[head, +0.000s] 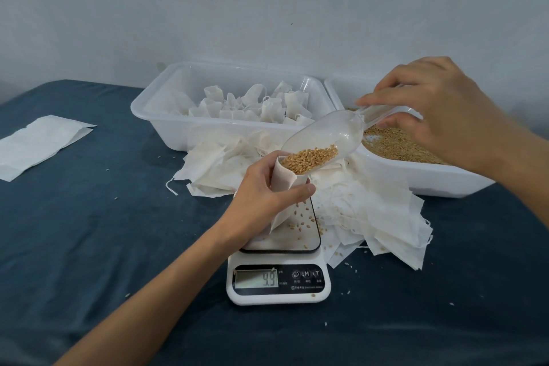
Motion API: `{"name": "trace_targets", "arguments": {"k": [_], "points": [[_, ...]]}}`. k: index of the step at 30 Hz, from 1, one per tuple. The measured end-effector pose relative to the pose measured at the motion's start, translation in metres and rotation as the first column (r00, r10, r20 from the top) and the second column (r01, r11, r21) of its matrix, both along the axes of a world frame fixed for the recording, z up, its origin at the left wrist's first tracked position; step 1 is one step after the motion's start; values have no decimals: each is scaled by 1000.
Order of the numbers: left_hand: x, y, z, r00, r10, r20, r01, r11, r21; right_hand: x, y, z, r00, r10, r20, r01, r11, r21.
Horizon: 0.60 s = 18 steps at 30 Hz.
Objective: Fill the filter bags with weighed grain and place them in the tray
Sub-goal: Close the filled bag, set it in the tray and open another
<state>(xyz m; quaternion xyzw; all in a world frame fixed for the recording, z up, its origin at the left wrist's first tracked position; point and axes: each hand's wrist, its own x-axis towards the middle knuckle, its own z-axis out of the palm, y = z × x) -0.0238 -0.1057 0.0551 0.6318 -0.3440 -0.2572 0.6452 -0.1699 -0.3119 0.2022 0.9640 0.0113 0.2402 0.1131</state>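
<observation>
Left hand [264, 193] grip curled round open filter bag [283, 184] above scale [279, 282], right hand [430, 116] grip pinching clear scoop [323, 140] handle, grain [309, 157] at bag mouth, display apparently 9.9

White filter bag [283, 184] held open over scale; grain-laden clear scoop [322, 140] tilted, apparently touching mouth.

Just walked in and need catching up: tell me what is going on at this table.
A person is filling a filter bag with grain. The left hand holds the bag open above the scale, while the right hand tips a clear scoop of grain into its mouth. A few kernels lie spilled on the scale plate. Filled bags sit in the left tray; the right tray holds loose grain. Empty bags are piled behind the scale.
</observation>
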Motion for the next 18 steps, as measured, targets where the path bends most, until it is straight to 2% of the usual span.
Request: {"name": "trace_targets", "arguments": {"k": [18], "points": [[0,0,-1,1000,14,9,-14,1000,20,0,0,-1,1000,5,12,-5,1000,-8]]}}
